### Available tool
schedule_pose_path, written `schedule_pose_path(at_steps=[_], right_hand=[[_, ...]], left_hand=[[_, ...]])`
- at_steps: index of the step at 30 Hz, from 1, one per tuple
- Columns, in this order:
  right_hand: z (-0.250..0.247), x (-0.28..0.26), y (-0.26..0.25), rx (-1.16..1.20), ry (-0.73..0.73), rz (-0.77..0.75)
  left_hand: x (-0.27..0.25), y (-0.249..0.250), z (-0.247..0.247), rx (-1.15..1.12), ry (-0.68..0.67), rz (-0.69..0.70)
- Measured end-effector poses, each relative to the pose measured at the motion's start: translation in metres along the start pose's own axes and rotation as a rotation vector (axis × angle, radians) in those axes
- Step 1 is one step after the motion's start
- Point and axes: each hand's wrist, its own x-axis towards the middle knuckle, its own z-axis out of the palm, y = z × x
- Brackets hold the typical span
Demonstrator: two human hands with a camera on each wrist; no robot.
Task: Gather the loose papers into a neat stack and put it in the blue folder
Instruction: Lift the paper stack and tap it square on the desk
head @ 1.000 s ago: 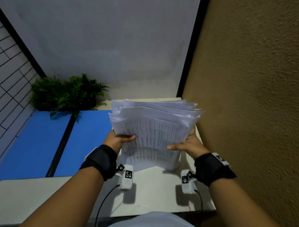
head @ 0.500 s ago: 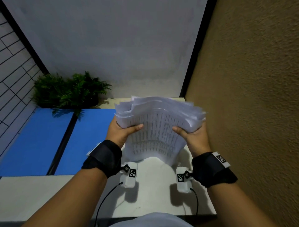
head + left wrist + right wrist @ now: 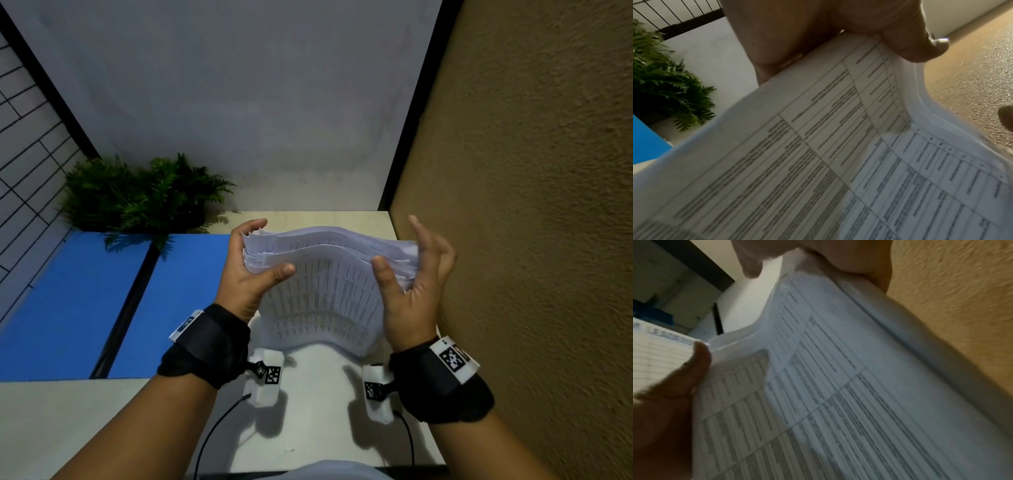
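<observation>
A thick stack of printed papers (image 3: 322, 294) stands bowed on its lower edge on the white table (image 3: 308, 428). My left hand (image 3: 260, 250) grips the stack's upper left corner, thumb in front and fingers behind. My right hand (image 3: 407, 253) lies against the upper right edge with fingers spread and straight, thumb touching the front sheet. The blue folder (image 3: 68, 301) lies open flat to the left, black spine down its middle. The left wrist view shows my left hand (image 3: 838, 32) pinching the papers (image 3: 818, 162). The right wrist view shows the sheets (image 3: 859, 386) and my thumb (image 3: 694, 369).
A green fern (image 3: 137, 198) sits behind the folder at the back left. A rough brown wall (image 3: 513, 240) runs close along the table's right side, and a grey wall (image 3: 239, 102) closes the back. A white tiled wall (image 3: 24, 164) stands at far left.
Both hands slid up from the stack's sides to its top corners. The fanned sheets drew closer together. My right hand loosened its hold and spread its fingers.
</observation>
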Motion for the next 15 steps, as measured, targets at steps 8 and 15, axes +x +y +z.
schedule_pose_path(at_steps=[8, 15], right_hand=[[0.002, 0.01, -0.001, -0.001, 0.038, 0.09], [0.004, 0.011, -0.002, -0.027, -0.013, -0.054]], left_hand=[[0.002, 0.005, 0.001, 0.015, 0.024, -0.004], [0.003, 0.011, 0.011, 0.071, 0.087, 0.025]])
